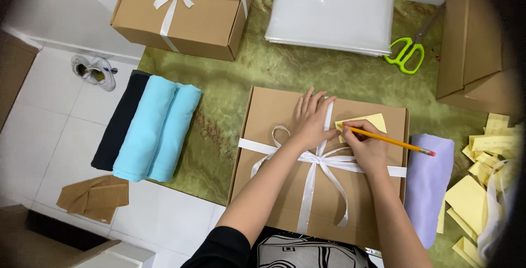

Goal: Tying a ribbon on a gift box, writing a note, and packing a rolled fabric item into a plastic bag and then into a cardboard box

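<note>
Your right hand [366, 148] has its fingers wrapped around a yellow pencil [390, 140], the tip set on the near left corner of the yellow sticky note [366, 122], and your left hand [310, 121] lies flat with the fingers spread and relaxed, gripping nothing, pressing on the lid of the brown box [279, 191] just left of the note and across the white ribbon [318, 161]. The step in hand looks like writing on the note, so keep that left palm down to steady the lid, and slide a fingertip onto the note's left edge if it starts to lift or skate under the pencil. Press lightly: the cardboard gives a little, and a hard stroke may tear the paper or dent the lid. Keep your wrist clear of the ribbon's bow so you don't drag the loops loose. The note sits on the far right part of the lid, beyond the ribbon's crosswise band, with its long axis running left to right and tilted slightly, the right end a bit farther away. The pencil lies nearly flat, its long axis also left to right, tip pointing left at the note and the pink eraser end pointing right, over the lilac folded cloth [430, 186].
</note>
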